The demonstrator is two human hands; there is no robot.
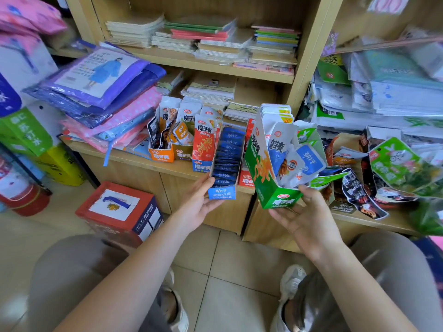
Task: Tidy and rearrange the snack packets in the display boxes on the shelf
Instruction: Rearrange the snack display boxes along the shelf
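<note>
My right hand (304, 216) holds a green display box (262, 180) from below, lifted off the wooden shelf (134, 155) and tilted left. White, blue and green snack packets (291, 161) stand loosely in it. My left hand (200, 203) is at the front left of a narrow blue display box (221, 192) on the shelf edge, thumb against its side; a neat row of dark blue packets (229, 152) fills it. Further left stand orange display boxes (161, 155) and a red-packet box (203, 144).
Loose green and black snack packets (393, 164) lie in a heap on the shelf to the right. Folded raincoat packs (100, 92) are stacked at the left. Notebooks (215, 39) fill the upper shelves. A red and blue carton (119, 209) stands on the tiled floor below.
</note>
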